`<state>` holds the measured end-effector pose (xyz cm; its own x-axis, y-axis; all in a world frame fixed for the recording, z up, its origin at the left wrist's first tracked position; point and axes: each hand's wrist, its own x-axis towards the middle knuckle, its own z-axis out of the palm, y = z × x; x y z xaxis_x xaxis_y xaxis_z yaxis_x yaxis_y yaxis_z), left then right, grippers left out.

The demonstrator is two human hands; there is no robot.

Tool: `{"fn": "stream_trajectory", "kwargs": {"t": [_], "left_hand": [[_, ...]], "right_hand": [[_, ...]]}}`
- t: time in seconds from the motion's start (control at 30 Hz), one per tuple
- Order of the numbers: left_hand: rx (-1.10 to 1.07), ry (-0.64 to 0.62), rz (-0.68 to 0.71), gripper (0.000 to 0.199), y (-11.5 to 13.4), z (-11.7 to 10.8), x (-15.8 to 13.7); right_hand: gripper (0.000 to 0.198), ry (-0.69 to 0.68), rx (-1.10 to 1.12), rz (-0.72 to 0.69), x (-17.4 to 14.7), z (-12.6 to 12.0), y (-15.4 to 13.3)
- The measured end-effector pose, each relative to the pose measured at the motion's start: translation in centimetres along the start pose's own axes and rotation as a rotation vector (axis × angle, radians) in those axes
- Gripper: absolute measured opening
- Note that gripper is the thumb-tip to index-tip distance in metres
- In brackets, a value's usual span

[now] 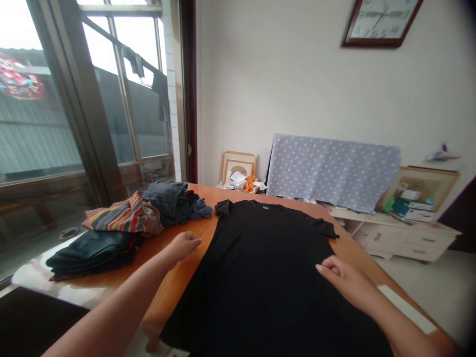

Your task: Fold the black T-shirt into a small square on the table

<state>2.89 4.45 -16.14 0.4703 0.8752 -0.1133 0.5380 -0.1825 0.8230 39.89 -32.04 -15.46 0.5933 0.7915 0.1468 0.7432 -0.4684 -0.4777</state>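
A black short-sleeved T-shirt lies spread out on the wooden table, its collar at the far end and both sleeves out to the sides. My left hand is just left of the shirt, above the table, with its fingers curled together and nothing visible in them. Over the shirt's right side is my right hand, its fingers loosely curled and the thumb pointing left. No cloth shows in its grip. The shirt's near hem runs out of view at the bottom.
On the table's left are folded dark clothes, a striped garment and a heap of dark blue clothes. A white strip lies along the right edge. Beyond stand a dotted cloth cover and a white cabinet.
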Motion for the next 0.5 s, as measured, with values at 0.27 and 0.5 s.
{"fn": "stream_trajectory", "kwargs": {"t": [0.27,0.5], "left_hand": [[-0.118,0.074,-0.212,0.028,3.9,3.4,11.4],[0.015,0.205,-0.204,0.030,5.4,6.3,18.8]], "right_hand": [[0.031,-0.032,0.014,-0.109,11.8,6.2,-7.8],[0.024,-0.006,-0.052,-0.132,17.3,12.1,-11.6]]}}
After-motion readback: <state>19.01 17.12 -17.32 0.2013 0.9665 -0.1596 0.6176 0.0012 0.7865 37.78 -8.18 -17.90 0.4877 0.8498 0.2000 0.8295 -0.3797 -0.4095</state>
